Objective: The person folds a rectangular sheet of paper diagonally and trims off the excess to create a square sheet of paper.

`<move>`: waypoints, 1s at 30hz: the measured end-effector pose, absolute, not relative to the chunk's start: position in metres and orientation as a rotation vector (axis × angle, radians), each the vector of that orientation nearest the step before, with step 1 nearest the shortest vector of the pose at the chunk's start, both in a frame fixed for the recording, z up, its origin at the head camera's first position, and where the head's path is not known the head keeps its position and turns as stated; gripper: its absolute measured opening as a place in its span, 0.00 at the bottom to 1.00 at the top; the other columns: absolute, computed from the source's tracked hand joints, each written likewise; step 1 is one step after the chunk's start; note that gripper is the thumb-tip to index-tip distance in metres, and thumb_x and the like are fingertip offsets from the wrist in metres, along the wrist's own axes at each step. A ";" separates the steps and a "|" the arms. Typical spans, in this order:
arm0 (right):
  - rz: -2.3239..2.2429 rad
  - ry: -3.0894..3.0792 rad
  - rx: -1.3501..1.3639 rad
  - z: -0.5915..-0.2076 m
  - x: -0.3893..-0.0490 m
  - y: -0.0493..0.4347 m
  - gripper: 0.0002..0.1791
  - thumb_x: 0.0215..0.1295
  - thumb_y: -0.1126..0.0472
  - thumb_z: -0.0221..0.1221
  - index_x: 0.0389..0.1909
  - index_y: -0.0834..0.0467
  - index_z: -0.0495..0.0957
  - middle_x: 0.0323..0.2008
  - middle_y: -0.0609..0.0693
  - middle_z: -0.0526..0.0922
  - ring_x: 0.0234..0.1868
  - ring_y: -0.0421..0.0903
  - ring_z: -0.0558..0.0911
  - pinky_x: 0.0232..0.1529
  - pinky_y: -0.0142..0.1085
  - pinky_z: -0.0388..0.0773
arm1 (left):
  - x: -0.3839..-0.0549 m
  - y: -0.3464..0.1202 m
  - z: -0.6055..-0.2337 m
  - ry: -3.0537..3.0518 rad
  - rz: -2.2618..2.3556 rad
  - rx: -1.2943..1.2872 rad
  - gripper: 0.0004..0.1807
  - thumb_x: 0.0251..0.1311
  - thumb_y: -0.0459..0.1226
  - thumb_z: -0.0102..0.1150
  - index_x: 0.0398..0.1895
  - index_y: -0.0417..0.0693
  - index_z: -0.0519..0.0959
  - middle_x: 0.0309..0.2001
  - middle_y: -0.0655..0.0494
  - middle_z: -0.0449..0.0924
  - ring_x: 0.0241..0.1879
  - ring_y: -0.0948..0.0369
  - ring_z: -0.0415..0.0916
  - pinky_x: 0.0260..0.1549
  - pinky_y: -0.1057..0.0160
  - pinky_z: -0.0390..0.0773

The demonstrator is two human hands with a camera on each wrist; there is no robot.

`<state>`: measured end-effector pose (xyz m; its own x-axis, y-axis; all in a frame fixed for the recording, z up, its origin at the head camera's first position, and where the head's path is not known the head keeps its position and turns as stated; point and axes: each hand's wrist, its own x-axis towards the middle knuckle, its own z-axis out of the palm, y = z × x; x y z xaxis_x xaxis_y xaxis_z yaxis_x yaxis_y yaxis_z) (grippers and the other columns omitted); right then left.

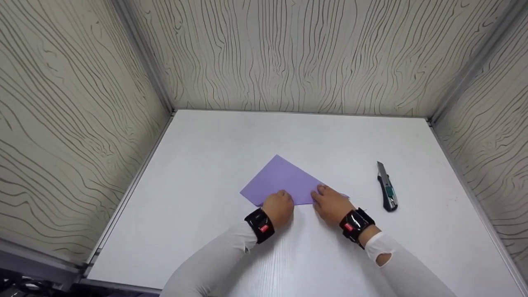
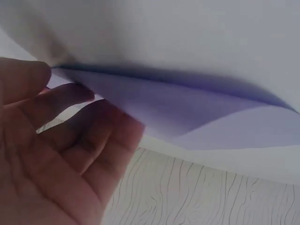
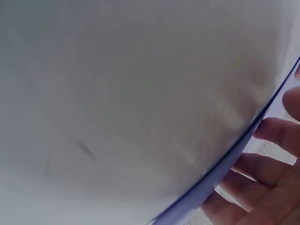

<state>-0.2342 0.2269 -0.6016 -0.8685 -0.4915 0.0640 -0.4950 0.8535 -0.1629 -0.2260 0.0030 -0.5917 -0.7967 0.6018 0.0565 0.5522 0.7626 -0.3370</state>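
A sheet of purple paper (image 1: 280, 177) lies folded on the white table, its peak pointing away and its folded edge towards me. My left hand (image 1: 279, 209) has bent fingers at the left part of that edge. In the left wrist view its thumb (image 2: 23, 79) and index finger meet at the paper (image 2: 154, 101), whose far end rises in a loose flap. Farther right, my right hand (image 1: 333, 205) rests on the paper with its fingers spread. In the right wrist view, fingertips (image 3: 268, 127) touch the paper along the fold.
A box cutter (image 1: 387, 187) with a black and green handle lies right of the paper, blade showing and pointing away. Patterned panels (image 1: 288, 53) enclose the white table (image 1: 214, 136) at the back and both sides.
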 end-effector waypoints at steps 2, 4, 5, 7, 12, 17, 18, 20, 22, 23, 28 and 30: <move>0.284 -2.992 0.822 -0.604 -0.234 0.227 0.23 0.79 0.59 0.59 0.66 0.70 0.81 0.65 0.74 0.80 0.69 0.71 0.79 0.72 0.60 0.76 | -0.218 0.006 -0.592 -2.856 0.427 -0.904 0.20 0.80 0.48 0.54 0.60 0.46 0.86 0.53 0.50 0.89 0.47 0.55 0.86 0.40 0.59 0.90; 0.269 -2.974 0.842 -0.606 -0.235 0.228 0.23 0.80 0.58 0.58 0.66 0.70 0.80 0.65 0.74 0.80 0.69 0.71 0.79 0.72 0.60 0.76 | -0.213 0.008 -0.593 -2.935 0.363 -0.885 0.26 0.82 0.53 0.51 0.68 0.48 0.82 0.62 0.45 0.86 0.54 0.49 0.86 0.44 0.52 0.91; 0.254 -2.968 0.850 -0.607 -0.235 0.229 0.24 0.80 0.58 0.58 0.66 0.70 0.80 0.65 0.74 0.80 0.69 0.71 0.79 0.73 0.60 0.76 | -0.211 0.009 -0.593 -2.967 0.346 -0.883 0.29 0.82 0.56 0.48 0.72 0.50 0.80 0.66 0.44 0.83 0.57 0.45 0.85 0.46 0.49 0.91; 0.235 -2.967 0.863 -0.605 -0.234 0.229 0.24 0.80 0.58 0.57 0.66 0.71 0.80 0.65 0.75 0.80 0.69 0.71 0.79 0.73 0.60 0.76 | -0.208 0.010 -0.594 -3.036 0.270 -0.876 0.31 0.82 0.59 0.46 0.76 0.53 0.76 0.71 0.43 0.80 0.62 0.41 0.83 0.48 0.43 0.90; 0.207 -3.045 0.829 -0.599 -0.227 0.225 0.27 0.83 0.56 0.53 0.70 0.73 0.76 0.71 0.76 0.75 0.75 0.73 0.74 0.77 0.63 0.70 | -0.208 0.009 -0.593 -3.090 0.159 -0.881 0.32 0.82 0.61 0.46 0.79 0.57 0.74 0.73 0.42 0.77 0.65 0.38 0.80 0.50 0.37 0.88; 0.180 -3.082 0.799 -0.597 -0.216 0.220 0.29 0.85 0.53 0.51 0.72 0.71 0.75 0.72 0.76 0.73 0.75 0.75 0.72 0.76 0.69 0.68 | -0.209 0.009 -0.595 -3.114 0.123 -0.896 0.32 0.81 0.62 0.46 0.82 0.67 0.70 0.74 0.42 0.76 0.66 0.38 0.78 0.50 0.36 0.88; 0.179 -3.084 0.801 -0.597 -0.214 0.220 0.29 0.85 0.53 0.51 0.72 0.70 0.75 0.72 0.76 0.74 0.74 0.75 0.72 0.75 0.69 0.68 | -0.209 0.009 -0.595 -3.121 0.122 -0.899 0.32 0.81 0.62 0.46 0.83 0.69 0.68 0.74 0.42 0.75 0.66 0.38 0.78 0.51 0.35 0.88; 0.189 -3.082 0.810 -0.599 -0.211 0.219 0.28 0.85 0.52 0.51 0.73 0.67 0.76 0.72 0.75 0.74 0.73 0.77 0.73 0.74 0.71 0.68 | -0.209 0.009 -0.594 -3.126 0.120 -0.894 0.32 0.81 0.63 0.46 0.83 0.72 0.68 0.74 0.43 0.75 0.66 0.39 0.78 0.50 0.35 0.88; 0.218 -3.080 0.815 -0.600 -0.208 0.219 0.28 0.85 0.52 0.51 0.73 0.65 0.77 0.72 0.75 0.74 0.73 0.78 0.73 0.73 0.73 0.68 | -0.209 0.010 -0.594 -3.129 0.127 -0.891 0.32 0.81 0.63 0.46 0.83 0.74 0.67 0.74 0.43 0.75 0.66 0.39 0.78 0.49 0.36 0.88; 0.224 -3.085 0.813 -0.601 -0.206 0.220 0.28 0.84 0.52 0.51 0.74 0.64 0.76 0.72 0.75 0.74 0.73 0.78 0.72 0.74 0.72 0.68 | -0.209 0.010 -0.593 -3.128 0.136 -0.890 0.32 0.81 0.64 0.45 0.83 0.74 0.67 0.74 0.44 0.75 0.65 0.40 0.78 0.49 0.36 0.88; 0.221 -3.081 0.811 -0.603 -0.199 0.229 0.28 0.84 0.51 0.52 0.76 0.62 0.75 0.74 0.75 0.73 0.74 0.77 0.72 0.75 0.69 0.69 | -0.210 0.011 -0.591 -3.139 0.138 -0.882 0.33 0.80 0.66 0.46 0.83 0.74 0.68 0.72 0.45 0.77 0.65 0.40 0.79 0.48 0.35 0.89; 0.201 -3.073 0.814 -0.603 -0.196 0.233 0.28 0.84 0.51 0.52 0.76 0.62 0.75 0.73 0.75 0.73 0.74 0.77 0.73 0.74 0.69 0.71 | -0.210 0.011 -0.589 -3.150 0.129 -0.877 0.33 0.79 0.67 0.46 0.82 0.74 0.68 0.72 0.45 0.77 0.65 0.41 0.78 0.49 0.35 0.88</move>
